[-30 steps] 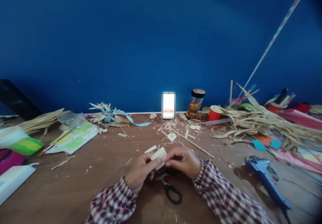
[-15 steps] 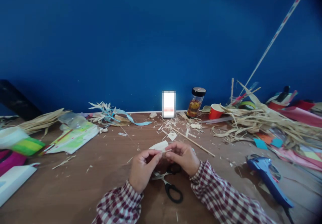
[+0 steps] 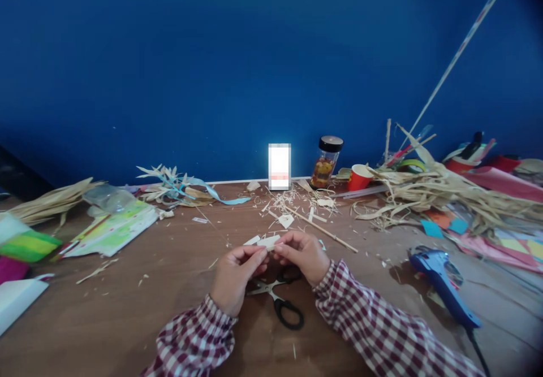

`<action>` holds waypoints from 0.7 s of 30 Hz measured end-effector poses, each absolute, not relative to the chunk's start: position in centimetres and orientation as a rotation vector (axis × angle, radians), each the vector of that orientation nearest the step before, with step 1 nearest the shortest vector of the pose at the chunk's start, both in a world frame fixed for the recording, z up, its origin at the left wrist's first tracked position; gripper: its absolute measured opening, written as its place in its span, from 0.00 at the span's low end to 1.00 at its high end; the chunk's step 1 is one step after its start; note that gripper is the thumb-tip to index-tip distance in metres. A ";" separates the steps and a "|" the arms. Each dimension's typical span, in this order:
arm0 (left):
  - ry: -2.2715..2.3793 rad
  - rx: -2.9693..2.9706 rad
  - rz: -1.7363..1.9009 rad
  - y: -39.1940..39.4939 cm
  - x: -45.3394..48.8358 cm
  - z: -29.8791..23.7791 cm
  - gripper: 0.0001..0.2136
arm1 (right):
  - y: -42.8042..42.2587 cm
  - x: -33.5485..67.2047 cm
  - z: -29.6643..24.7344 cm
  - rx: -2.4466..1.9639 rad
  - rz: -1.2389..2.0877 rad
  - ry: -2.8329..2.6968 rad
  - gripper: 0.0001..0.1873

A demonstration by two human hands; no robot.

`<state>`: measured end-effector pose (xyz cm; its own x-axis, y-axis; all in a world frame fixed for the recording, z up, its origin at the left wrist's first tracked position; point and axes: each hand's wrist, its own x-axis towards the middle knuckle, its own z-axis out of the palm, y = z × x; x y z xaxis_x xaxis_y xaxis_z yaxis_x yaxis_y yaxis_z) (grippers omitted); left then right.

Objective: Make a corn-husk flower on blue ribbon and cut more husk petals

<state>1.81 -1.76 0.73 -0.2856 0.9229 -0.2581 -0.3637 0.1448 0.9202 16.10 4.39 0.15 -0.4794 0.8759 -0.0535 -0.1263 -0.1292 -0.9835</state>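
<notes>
My left hand [image 3: 234,273] and my right hand [image 3: 302,254] meet just above the brown table [image 3: 169,309], both in checked sleeves. Together they pinch a small pale strip of dried leaf [image 3: 268,242], seen nearly edge-on between the fingertips. Black-handled scissors [image 3: 278,300] lie on the table right under the hands, partly hidden by them. A small pale offcut [image 3: 251,241] lies just beyond my left fingers.
A blue glue gun [image 3: 441,286] lies at the right. Behind it sprawls a heap of dried leaf strips [image 3: 445,202]. A red cup [image 3: 358,177], a black-lidded jar [image 3: 326,163], a thin wooden stick [image 3: 322,230] and leaf shavings sit at the back. Coloured papers [image 3: 110,231] lie left.
The pale strip was broad side up a second ago; my fingers have turned it nearly edge-on. Both hands have shifted slightly away from me, and the view has tilted a little.
</notes>
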 end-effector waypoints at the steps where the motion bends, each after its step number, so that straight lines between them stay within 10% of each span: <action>1: 1.271 0.605 1.430 -1.8 1.8 0.8 0.11 | 4.4 16.1 0.1 -0.885 1.712 -1.376 0.13; 21: 1.289 0.585 1.473 -1.8 2.3 1.1 0.10 | 3.9 15.6 0.6 -0.921 1.725 -1.301 0.11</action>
